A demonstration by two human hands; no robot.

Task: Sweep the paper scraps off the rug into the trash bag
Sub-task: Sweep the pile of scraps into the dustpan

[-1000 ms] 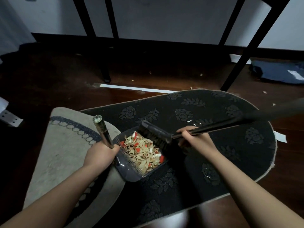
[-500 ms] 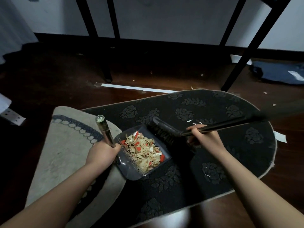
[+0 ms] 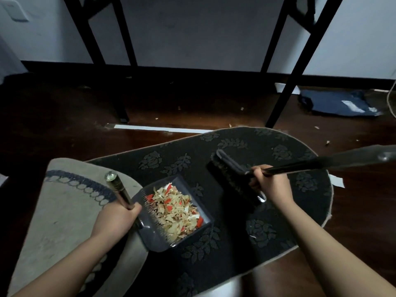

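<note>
A grey dustpan (image 3: pixel 154 239) full of tan and red paper scraps (image 3: pixel 177 211) rests on the dark floral rug (image 3: pixel 246 146). My left hand (image 3: pixel 115 221) grips the dustpan's metal handle (image 3: pixel 119 189), which slants up to the left. My right hand (image 3: pixel 270 185) grips the shaft of a black broom (image 3: pixel 231 179), whose head lies on the rug to the right of the pan, apart from it. A few tiny scraps (image 3: pixel 251 236) lie on the rug near my right forearm. No trash bag is in view.
A beige mat (image 3: pixel 64 211) lies under the rug's left end. Black table legs (image 3: pixel 287 86) stand on the dark wood floor behind the rug. A dark blue cloth (image 3: pixel 336 102) lies at the back right, with loose scraps (image 3: pixel 327 143) on the floor around it.
My right hand has drawn the broom head away from the dustpan mouth, up and to the right. The dustpan and my left hand have hardly moved.
</note>
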